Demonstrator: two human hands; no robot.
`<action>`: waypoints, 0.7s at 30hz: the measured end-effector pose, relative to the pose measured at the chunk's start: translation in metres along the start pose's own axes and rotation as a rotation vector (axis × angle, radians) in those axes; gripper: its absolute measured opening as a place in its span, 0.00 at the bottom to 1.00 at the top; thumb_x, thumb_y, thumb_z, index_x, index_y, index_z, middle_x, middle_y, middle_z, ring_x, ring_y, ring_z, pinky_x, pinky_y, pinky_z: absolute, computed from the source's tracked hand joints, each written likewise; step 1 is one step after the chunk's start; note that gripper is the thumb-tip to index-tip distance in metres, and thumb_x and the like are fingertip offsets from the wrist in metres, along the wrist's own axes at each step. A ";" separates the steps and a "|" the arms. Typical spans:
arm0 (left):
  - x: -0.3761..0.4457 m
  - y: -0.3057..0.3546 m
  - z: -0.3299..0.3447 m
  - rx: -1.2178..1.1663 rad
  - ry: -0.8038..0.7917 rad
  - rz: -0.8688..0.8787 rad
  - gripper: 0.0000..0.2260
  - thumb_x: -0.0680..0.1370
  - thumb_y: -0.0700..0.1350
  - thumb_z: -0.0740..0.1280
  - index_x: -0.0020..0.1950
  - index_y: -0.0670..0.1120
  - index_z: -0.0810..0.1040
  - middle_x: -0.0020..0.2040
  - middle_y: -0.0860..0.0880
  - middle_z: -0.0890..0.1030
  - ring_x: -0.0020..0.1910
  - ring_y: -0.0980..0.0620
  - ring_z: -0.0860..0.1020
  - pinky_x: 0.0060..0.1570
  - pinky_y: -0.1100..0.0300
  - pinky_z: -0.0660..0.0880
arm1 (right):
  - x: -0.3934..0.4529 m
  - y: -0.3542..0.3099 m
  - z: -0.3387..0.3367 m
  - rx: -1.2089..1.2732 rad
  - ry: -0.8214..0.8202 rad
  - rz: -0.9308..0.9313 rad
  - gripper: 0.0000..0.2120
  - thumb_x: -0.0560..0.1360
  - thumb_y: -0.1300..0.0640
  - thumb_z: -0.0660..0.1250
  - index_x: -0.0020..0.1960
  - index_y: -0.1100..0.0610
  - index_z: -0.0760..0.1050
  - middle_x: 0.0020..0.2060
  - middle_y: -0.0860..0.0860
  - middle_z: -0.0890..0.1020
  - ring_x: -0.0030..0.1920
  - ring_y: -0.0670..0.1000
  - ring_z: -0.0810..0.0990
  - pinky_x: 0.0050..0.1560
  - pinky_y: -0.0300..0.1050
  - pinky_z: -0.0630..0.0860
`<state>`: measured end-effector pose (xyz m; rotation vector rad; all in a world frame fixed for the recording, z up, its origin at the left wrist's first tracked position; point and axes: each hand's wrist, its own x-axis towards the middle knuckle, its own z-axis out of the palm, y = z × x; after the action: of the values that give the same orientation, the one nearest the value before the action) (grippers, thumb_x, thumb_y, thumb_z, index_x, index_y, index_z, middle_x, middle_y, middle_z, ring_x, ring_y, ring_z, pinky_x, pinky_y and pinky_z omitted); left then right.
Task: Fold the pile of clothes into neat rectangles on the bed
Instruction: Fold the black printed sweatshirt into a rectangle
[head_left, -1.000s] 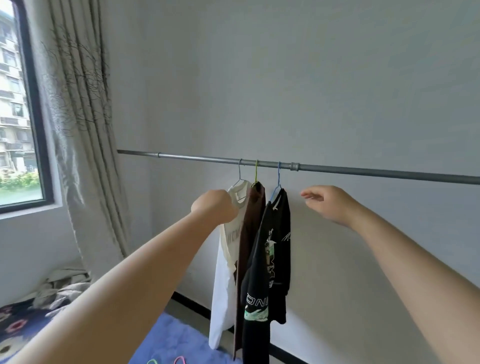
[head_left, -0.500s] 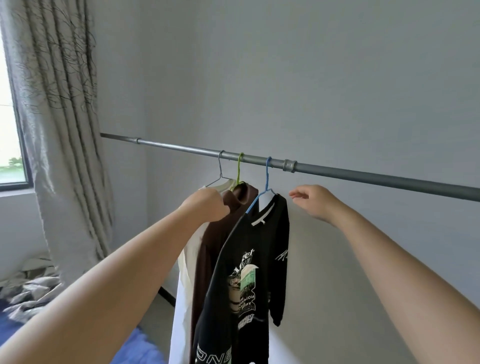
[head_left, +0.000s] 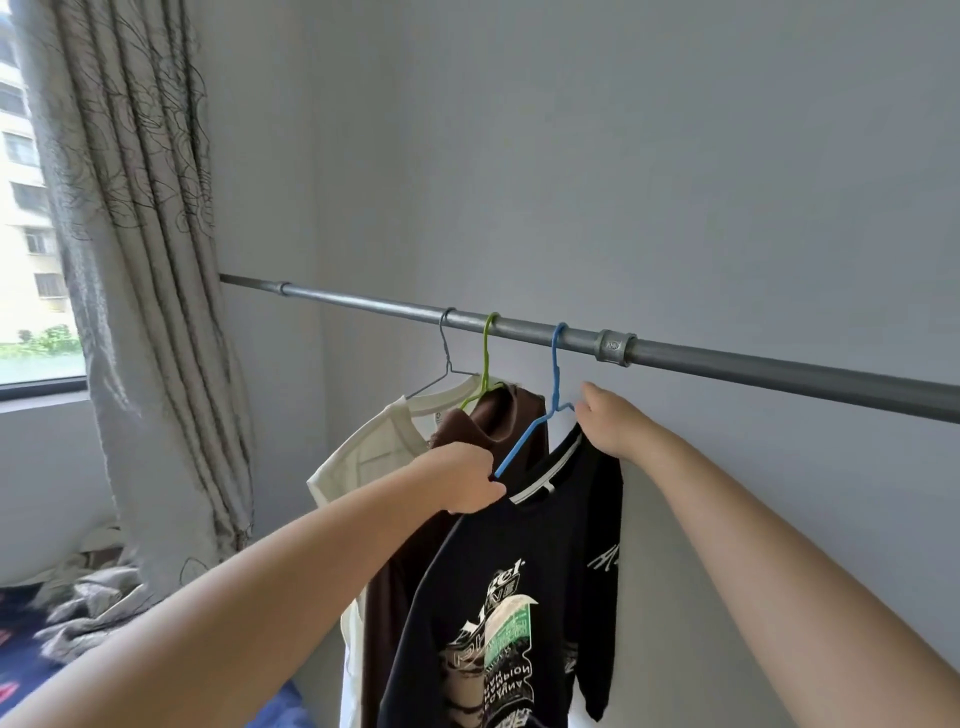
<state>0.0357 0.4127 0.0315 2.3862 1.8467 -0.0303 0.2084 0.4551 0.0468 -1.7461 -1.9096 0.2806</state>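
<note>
Black graphic T-shirt first: your left hand pinches its collar, right hand grips its shoulder; next, slide it off the blue hanger.

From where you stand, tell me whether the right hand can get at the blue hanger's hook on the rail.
Probably yes. The right hand already holds the black T-shirt at its shoulder just below the blue hanger, and nothing shows between it and the hook on the metal rail above.
</note>
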 end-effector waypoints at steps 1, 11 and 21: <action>0.004 -0.002 0.005 -0.024 -0.031 -0.023 0.18 0.82 0.48 0.51 0.64 0.38 0.71 0.55 0.41 0.80 0.45 0.48 0.78 0.44 0.62 0.70 | 0.005 0.000 0.000 -0.004 -0.013 -0.010 0.10 0.82 0.58 0.47 0.47 0.60 0.64 0.39 0.50 0.67 0.41 0.50 0.67 0.36 0.40 0.62; 0.018 0.004 0.033 -0.176 0.105 -0.232 0.15 0.83 0.44 0.49 0.62 0.38 0.69 0.59 0.41 0.75 0.55 0.45 0.74 0.52 0.58 0.69 | 0.055 0.016 0.014 0.031 -0.129 -0.169 0.18 0.82 0.53 0.49 0.64 0.64 0.66 0.60 0.60 0.74 0.59 0.57 0.73 0.50 0.43 0.66; -0.007 0.003 0.037 -0.257 0.545 -0.371 0.10 0.83 0.49 0.51 0.46 0.47 0.67 0.43 0.49 0.74 0.41 0.52 0.72 0.40 0.60 0.67 | 0.058 0.003 0.023 0.166 0.163 -0.412 0.18 0.82 0.55 0.50 0.54 0.68 0.72 0.46 0.61 0.78 0.47 0.58 0.75 0.43 0.43 0.64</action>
<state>0.0393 0.4009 -0.0041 1.9708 2.3172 0.8419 0.1978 0.5161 0.0406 -1.1960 -2.0060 0.1334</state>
